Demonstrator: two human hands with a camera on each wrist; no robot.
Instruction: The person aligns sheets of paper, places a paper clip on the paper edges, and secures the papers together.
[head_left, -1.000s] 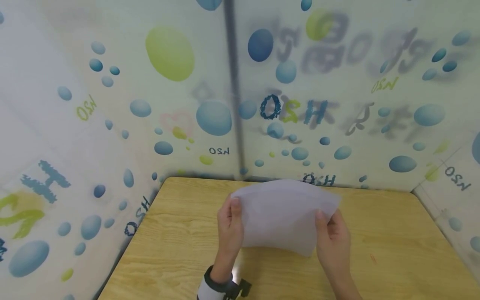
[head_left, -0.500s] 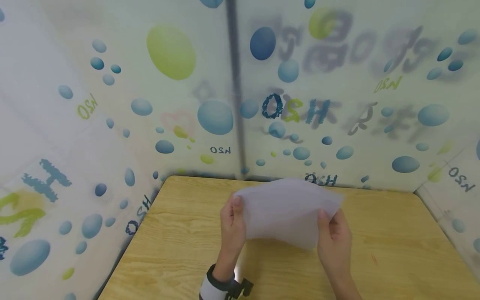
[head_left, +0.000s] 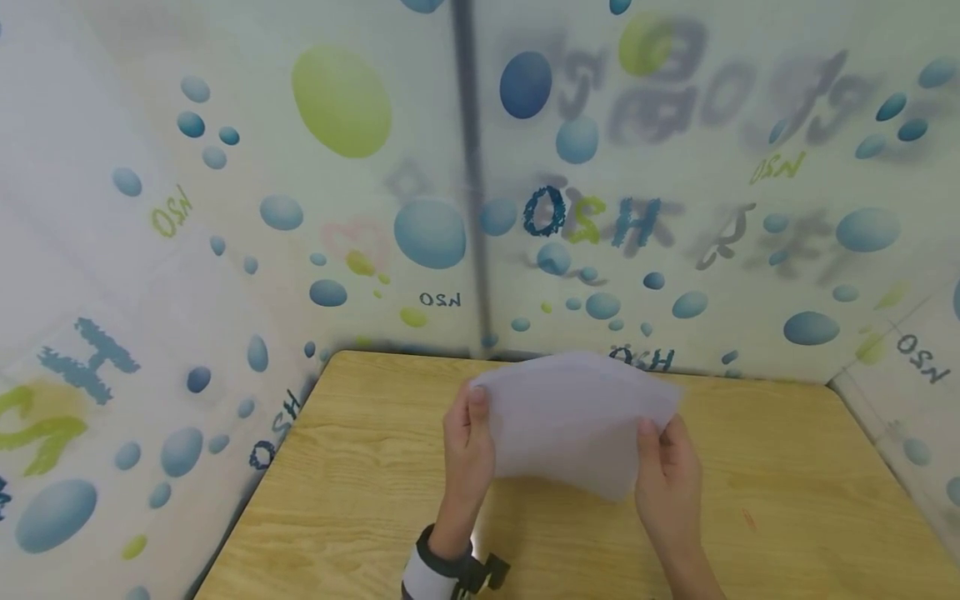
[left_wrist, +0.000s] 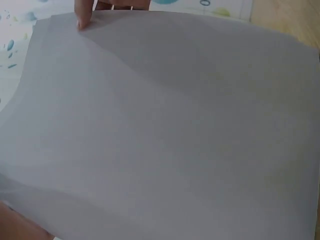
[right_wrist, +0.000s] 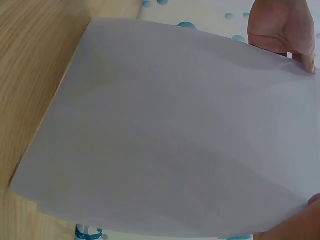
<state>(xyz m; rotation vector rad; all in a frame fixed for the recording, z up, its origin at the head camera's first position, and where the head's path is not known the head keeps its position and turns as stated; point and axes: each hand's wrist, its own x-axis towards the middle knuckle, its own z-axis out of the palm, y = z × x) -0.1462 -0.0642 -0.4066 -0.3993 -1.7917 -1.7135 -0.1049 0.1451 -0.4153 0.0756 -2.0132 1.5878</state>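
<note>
A thin white sheet of paper (head_left: 573, 421) hangs in the air over the wooden table (head_left: 360, 475). My left hand (head_left: 468, 437) pinches its left edge, thumb on the near face. My right hand (head_left: 666, 467) pinches the right edge the same way. In the left wrist view the sheet (left_wrist: 165, 130) fills the frame, with the right hand's thumb (left_wrist: 84, 14) at its top edge. In the right wrist view the sheet (right_wrist: 175, 135) bows gently, and the left hand (right_wrist: 282, 30) grips its far corner. The paper hides the fingers behind it.
Walls printed with blue and green bubbles (head_left: 427, 233) close in the table at the back, left and right. A dark post (head_left: 468, 167) runs up the back corner. A wrist strap with a camera (head_left: 453, 575) sits on my left forearm.
The sheet has risen slightly and tipped a little further away from me. Both hands keep the same pinch on its edges.
</note>
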